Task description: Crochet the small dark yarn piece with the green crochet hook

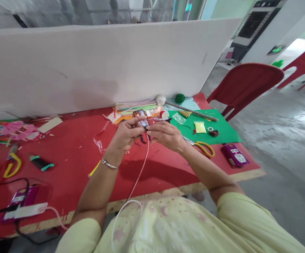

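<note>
Both hands meet over the middle of the red table. My left hand has its thumb and fingers pinched together, and my right hand is closed facing it. Between the fingertips is a small dark item, too small to make out. A phone with a lit screen lies just beyond the fingers, partly covered by my left hand. From below the fingertips a pink cable runs down to the table's front edge. A silver bracelet circles my left wrist.
Yellow-handled scissors, a yellow packet and a purple box lie to the right. Pipe cleaners are behind the phone. More scissors, a black-and-teal tool and a power strip are left. A white board stands behind.
</note>
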A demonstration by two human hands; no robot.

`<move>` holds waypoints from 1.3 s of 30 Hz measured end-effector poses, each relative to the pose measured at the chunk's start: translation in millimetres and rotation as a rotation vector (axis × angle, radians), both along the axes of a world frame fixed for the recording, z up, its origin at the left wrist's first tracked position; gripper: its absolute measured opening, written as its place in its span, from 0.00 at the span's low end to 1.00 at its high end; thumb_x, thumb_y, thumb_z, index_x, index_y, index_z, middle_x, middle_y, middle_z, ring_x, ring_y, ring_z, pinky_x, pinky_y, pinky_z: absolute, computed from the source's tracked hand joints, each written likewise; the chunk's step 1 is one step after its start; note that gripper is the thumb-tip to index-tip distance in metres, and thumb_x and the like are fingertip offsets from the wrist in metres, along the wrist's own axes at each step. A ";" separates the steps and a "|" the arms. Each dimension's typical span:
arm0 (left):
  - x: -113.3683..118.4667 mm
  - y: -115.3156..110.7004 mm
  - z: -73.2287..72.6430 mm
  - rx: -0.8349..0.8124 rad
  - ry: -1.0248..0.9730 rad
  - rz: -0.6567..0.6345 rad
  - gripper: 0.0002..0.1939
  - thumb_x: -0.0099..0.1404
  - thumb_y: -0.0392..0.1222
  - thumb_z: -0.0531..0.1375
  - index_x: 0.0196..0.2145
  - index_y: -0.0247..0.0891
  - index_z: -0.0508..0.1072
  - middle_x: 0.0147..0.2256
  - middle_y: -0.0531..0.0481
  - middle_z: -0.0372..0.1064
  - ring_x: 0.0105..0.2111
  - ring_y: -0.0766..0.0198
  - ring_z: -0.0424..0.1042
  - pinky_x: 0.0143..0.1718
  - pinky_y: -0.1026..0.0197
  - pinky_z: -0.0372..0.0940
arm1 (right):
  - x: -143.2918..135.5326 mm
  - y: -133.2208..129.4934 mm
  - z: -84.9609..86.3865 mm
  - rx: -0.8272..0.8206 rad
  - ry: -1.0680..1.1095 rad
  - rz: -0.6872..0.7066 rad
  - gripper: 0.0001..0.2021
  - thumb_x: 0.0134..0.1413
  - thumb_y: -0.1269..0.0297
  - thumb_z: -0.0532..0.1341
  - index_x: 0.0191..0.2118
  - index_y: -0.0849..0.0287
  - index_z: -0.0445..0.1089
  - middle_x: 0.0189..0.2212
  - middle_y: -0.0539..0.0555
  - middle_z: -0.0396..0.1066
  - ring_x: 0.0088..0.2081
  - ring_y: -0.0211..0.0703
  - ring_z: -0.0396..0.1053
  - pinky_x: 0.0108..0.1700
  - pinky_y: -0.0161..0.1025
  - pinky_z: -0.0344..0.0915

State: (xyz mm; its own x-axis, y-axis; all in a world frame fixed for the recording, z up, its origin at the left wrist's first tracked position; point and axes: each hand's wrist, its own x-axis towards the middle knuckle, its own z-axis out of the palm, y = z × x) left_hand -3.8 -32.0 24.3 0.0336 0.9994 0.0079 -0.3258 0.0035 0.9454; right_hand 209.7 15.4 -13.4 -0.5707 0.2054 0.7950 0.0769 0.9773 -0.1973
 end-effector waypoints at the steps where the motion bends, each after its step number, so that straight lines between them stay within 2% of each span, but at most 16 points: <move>1: -1.8 0.6 -0.9 0.020 0.065 0.025 0.25 0.44 0.34 0.75 0.43 0.36 0.85 0.21 0.59 0.64 0.18 0.76 0.56 0.18 0.69 0.51 | 1.4 0.3 4.5 -0.033 -0.038 0.018 0.16 0.67 0.61 0.66 0.58 0.49 0.76 0.54 0.58 0.81 0.56 0.47 0.78 0.62 0.50 0.75; 5: -5.7 1.1 -4.0 0.098 0.324 0.127 0.22 0.46 0.32 0.72 0.42 0.34 0.85 0.21 0.58 0.66 0.21 0.72 0.62 0.24 0.67 0.58 | 5.3 -2.3 17.9 -0.144 -0.158 0.043 0.14 0.69 0.63 0.63 0.56 0.52 0.78 0.53 0.60 0.81 0.56 0.49 0.79 0.63 0.53 0.74; 8: -7.8 0.0 -4.9 0.112 0.389 0.098 0.21 0.46 0.32 0.71 0.41 0.34 0.85 0.21 0.57 0.67 0.22 0.72 0.63 0.26 0.66 0.58 | 9.8 -5.2 26.9 -0.285 -0.125 0.093 0.13 0.68 0.63 0.65 0.55 0.53 0.80 0.51 0.59 0.82 0.54 0.49 0.80 0.58 0.50 0.77; 13: -12.6 -1.3 -2.7 0.096 0.361 -0.042 0.20 0.48 0.34 0.73 0.42 0.36 0.87 0.25 0.53 0.72 0.24 0.70 0.66 0.27 0.66 0.60 | 24.4 -0.9 40.2 -0.773 -0.062 0.214 0.13 0.67 0.57 0.65 0.50 0.56 0.83 0.42 0.57 0.84 0.44 0.45 0.82 0.50 0.42 0.79; 15: -11.7 -1.4 -2.0 0.084 0.310 -0.066 0.19 0.48 0.35 0.74 0.41 0.37 0.87 0.27 0.51 0.74 0.25 0.70 0.67 0.28 0.66 0.61 | 25.6 2.6 35.7 -1.000 0.016 0.300 0.15 0.66 0.54 0.66 0.47 0.58 0.84 0.40 0.58 0.84 0.41 0.45 0.82 0.47 0.42 0.80; 17: -7.7 -1.1 -2.9 0.080 0.240 -0.089 0.19 0.48 0.35 0.75 0.40 0.38 0.87 0.27 0.50 0.75 0.25 0.69 0.68 0.27 0.65 0.62 | 20.1 4.1 23.9 -1.204 0.126 0.387 0.17 0.63 0.50 0.68 0.44 0.59 0.84 0.38 0.59 0.83 0.39 0.44 0.82 0.45 0.43 0.81; 19: -1.3 -0.5 -5.7 0.079 0.167 -0.104 0.19 0.48 0.36 0.75 0.40 0.38 0.87 0.27 0.50 0.75 0.26 0.69 0.69 0.27 0.65 0.62 | 8.8 2.6 8.5 -1.326 0.248 0.436 0.20 0.60 0.45 0.69 0.42 0.59 0.84 0.38 0.58 0.83 0.37 0.42 0.80 0.43 0.42 0.81; 21: 5.6 0.3 -9.4 0.080 0.114 -0.083 0.18 0.47 0.36 0.76 0.40 0.38 0.87 0.27 0.50 0.75 0.25 0.69 0.68 0.26 0.66 0.61 | -3.9 -1.1 -5.6 -1.297 0.378 0.411 0.21 0.57 0.42 0.70 0.40 0.57 0.83 0.40 0.57 0.81 0.38 0.40 0.78 0.40 0.39 0.79; 25: 12.4 0.1 -13.2 0.064 0.042 0.007 0.19 0.46 0.36 0.76 0.40 0.38 0.87 0.25 0.52 0.73 0.21 0.73 0.61 0.22 0.67 0.55 | -15.6 -6.0 -18.9 -0.985 0.438 0.228 0.18 0.61 0.45 0.69 0.45 0.53 0.84 0.42 0.57 0.78 0.43 0.42 0.74 0.40 0.37 0.76; 27: 12.0 -0.8 -12.1 0.040 0.004 0.005 0.20 0.47 0.36 0.77 0.40 0.38 0.87 0.25 0.53 0.73 0.20 0.74 0.59 0.21 0.68 0.53 | -13.7 -5.4 -20.0 -0.880 0.419 0.172 0.16 0.62 0.48 0.68 0.48 0.51 0.84 0.42 0.56 0.76 0.43 0.42 0.73 0.40 0.37 0.75; 30: 11.9 -1.0 -9.9 0.026 -0.033 0.004 0.21 0.45 0.36 0.78 0.39 0.37 0.87 0.25 0.52 0.73 0.20 0.75 0.60 0.21 0.69 0.53 | -10.5 -4.7 -20.5 -0.798 0.421 0.174 0.16 0.62 0.48 0.68 0.50 0.48 0.83 0.42 0.56 0.76 0.42 0.43 0.73 0.39 0.38 0.74; 32: 13.6 -0.2 -9.9 0.027 -0.049 0.005 0.22 0.43 0.34 0.79 0.39 0.37 0.86 0.24 0.53 0.73 0.20 0.75 0.62 0.21 0.70 0.54 | -11.0 -6.2 -20.0 -0.716 0.449 0.158 0.15 0.62 0.49 0.69 0.50 0.46 0.83 0.41 0.55 0.77 0.43 0.43 0.74 0.42 0.41 0.75; 35: 16.7 0.9 -12.7 0.005 -0.086 -0.030 0.24 0.44 0.35 0.79 0.42 0.38 0.86 0.25 0.53 0.73 0.20 0.75 0.63 0.19 0.71 0.55 | -12.7 -10.0 -16.8 -0.582 0.503 0.093 0.14 0.61 0.51 0.70 0.51 0.44 0.83 0.41 0.55 0.79 0.44 0.44 0.76 0.46 0.44 0.75; 37: 18.0 1.3 -16.1 -0.025 -0.108 -0.059 0.25 0.44 0.36 0.79 0.43 0.38 0.86 0.26 0.53 0.73 0.19 0.74 0.63 0.18 0.71 0.55 | -11.7 -11.6 -13.5 -0.514 0.498 0.069 0.14 0.61 0.52 0.70 0.51 0.44 0.83 0.41 0.55 0.79 0.43 0.45 0.77 0.45 0.45 0.75; 39: 19.3 1.5 -20.5 -0.017 -0.108 -0.035 0.26 0.44 0.37 0.79 0.44 0.39 0.85 0.25 0.55 0.72 0.19 0.75 0.62 0.17 0.71 0.54 | -9.1 -12.2 -11.0 -0.461 0.436 0.048 0.14 0.60 0.53 0.71 0.51 0.45 0.83 0.41 0.55 0.79 0.42 0.44 0.78 0.44 0.43 0.76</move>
